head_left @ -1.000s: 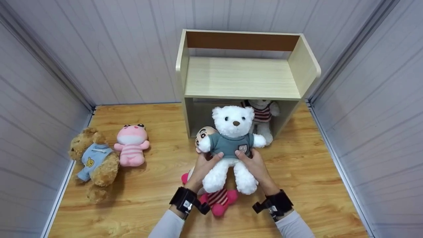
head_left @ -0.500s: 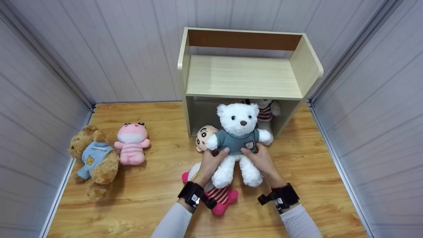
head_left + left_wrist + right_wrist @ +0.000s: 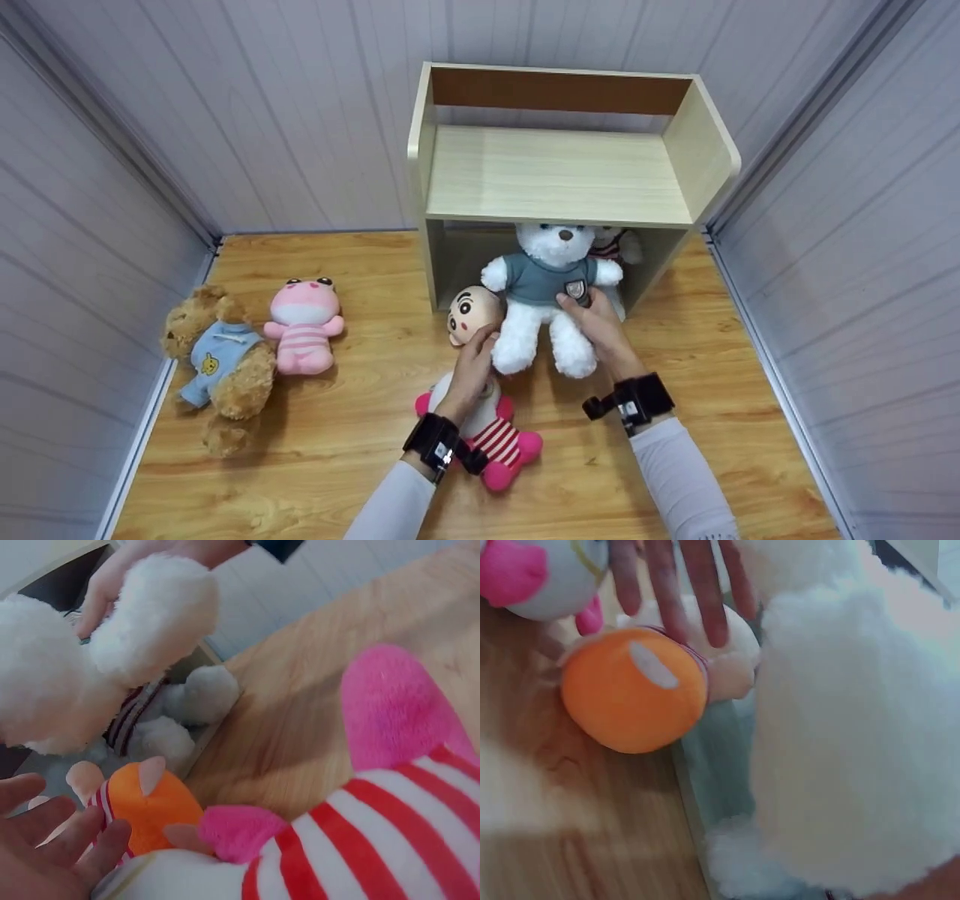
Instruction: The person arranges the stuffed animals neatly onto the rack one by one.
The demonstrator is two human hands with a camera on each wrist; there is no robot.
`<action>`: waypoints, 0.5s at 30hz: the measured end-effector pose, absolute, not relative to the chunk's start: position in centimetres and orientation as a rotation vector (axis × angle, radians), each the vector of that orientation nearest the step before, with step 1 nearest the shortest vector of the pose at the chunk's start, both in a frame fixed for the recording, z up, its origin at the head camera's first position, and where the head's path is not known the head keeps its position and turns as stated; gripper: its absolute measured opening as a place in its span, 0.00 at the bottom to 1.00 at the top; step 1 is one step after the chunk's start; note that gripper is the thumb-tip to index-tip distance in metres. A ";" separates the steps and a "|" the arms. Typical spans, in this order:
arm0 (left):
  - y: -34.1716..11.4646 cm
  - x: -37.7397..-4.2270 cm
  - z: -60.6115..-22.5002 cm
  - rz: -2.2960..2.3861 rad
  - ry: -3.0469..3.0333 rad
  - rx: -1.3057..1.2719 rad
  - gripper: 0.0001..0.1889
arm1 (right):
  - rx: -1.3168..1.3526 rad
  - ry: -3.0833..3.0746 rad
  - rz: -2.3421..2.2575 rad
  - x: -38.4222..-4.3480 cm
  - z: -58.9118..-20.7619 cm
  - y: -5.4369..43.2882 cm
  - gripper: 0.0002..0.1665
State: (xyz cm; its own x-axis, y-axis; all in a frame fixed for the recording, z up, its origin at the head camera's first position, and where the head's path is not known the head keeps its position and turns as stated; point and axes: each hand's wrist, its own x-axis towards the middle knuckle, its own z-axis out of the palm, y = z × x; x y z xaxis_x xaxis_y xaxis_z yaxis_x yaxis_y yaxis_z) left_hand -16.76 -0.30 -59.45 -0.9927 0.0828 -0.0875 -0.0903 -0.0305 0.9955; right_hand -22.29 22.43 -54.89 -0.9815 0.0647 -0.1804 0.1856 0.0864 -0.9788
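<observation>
A white teddy bear [image 3: 546, 277] in a teal shirt stands tilted at the mouth of the shelf's lower compartment, the top of its head hidden by the board above. My right hand [image 3: 606, 330] grips its side, thumb across the shirt front. Beside the bear's leg, my left hand [image 3: 471, 375] has its fingers [image 3: 697, 585] stretched out, apart from the bear. Near those fingers lies a doll [image 3: 474, 311] with thick eyebrows; its orange body [image 3: 634, 694] appears in the right wrist view. Under my left wrist is a plush [image 3: 501, 442] with pink feet and red-and-white stripes.
The pale wooden shelf [image 3: 555, 176] stands against the back wall. Inside its lower right sits another plush [image 3: 630, 246] in a striped top, mostly hidden. At left on the wooden floor lie a brown teddy bear [image 3: 244, 382] in light blue and a pink frog plush [image 3: 304, 330].
The white bear has moved up and back into the lower compartment, carried at first by both hands. My left hand has let go; the right still grips the bear.
</observation>
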 end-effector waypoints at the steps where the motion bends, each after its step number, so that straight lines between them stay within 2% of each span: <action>1: -0.4 -16.7 -59.6 2.142 2.130 -0.012 0.22 | 0.263 2.249 -2.044 -22.7 -54.9 22.4 0.24; 8: -1.3 -16.2 -60.4 2.105 2.088 -0.025 0.23 | 0.216 2.207 -2.101 -24.8 -54.8 21.2 0.30; 15: -2.0 -15.4 -59.0 1.973 2.239 0.159 0.19 | 0.248 2.229 -2.149 -26.6 -55.3 20.0 0.32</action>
State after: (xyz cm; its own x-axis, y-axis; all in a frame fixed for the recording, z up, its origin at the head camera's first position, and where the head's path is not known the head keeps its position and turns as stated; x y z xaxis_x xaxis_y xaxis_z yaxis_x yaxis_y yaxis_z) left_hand -15.43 -2.04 -58.99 -0.9826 0.1802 -0.0446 -0.0216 0.1278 0.9916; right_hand -26.62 20.00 -55.32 -0.9866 0.0894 -0.1362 0.1394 0.0303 -0.9898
